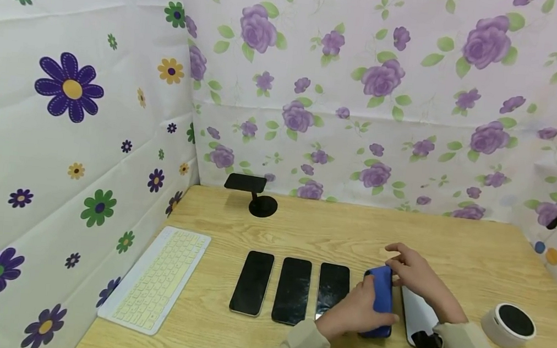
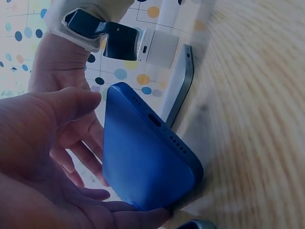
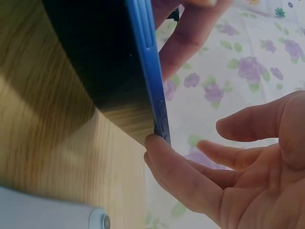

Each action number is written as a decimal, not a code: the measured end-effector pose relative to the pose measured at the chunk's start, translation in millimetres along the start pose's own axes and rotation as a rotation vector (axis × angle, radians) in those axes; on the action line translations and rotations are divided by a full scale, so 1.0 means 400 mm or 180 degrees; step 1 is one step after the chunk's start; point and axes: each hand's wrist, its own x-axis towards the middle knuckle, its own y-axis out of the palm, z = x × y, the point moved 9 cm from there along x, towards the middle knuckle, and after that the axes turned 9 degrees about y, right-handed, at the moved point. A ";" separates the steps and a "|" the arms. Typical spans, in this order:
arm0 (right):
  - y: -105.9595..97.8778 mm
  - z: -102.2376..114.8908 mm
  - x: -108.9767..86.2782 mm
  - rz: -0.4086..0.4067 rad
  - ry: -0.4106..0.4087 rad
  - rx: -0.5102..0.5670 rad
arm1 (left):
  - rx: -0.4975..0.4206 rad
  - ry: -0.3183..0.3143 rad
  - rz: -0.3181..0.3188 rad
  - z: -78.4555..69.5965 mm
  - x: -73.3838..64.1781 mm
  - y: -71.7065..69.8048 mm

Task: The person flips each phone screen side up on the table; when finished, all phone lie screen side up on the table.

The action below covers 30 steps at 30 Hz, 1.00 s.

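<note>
Backdrop (image 1: 300,90): purple roses hung behind the wooden table (image 1: 313,229).
Blue phone (image 1: 384,296): rounded corners, glossy dark screen; it tilted, lower right of centre.
Left hand (image 1: 355,310): grasped its edges.
Right hand (image 1: 415,273): fingertip touched its side, thumb free.

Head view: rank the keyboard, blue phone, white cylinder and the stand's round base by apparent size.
1. Keyboard, largest
2. Blue phone and white cylinder: too alike to rank, since the left hand covers part of the phone
3. Stand's round base, smallest
</note>
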 end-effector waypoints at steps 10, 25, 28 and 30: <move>0.021 0.036 0.008 0.0087 -0.0005 0.0255 | -0.0073 -0.0027 -0.0026 0.039 0.020 -0.010; 0.052 0.018 0.017 0.0236 0.0078 0.0476 | -0.0483 0.0108 -0.0239 0.012 -0.008 -0.053; 0.066 -0.004 0.016 0.0375 0.0219 0.0560 | -0.0500 0.0111 -0.0303 0.010 -0.010 -0.059; 0.079 -0.019 0.013 0.0497 0.0294 0.0606 | -0.0495 0.0115 -0.0337 0.012 -0.010 -0.062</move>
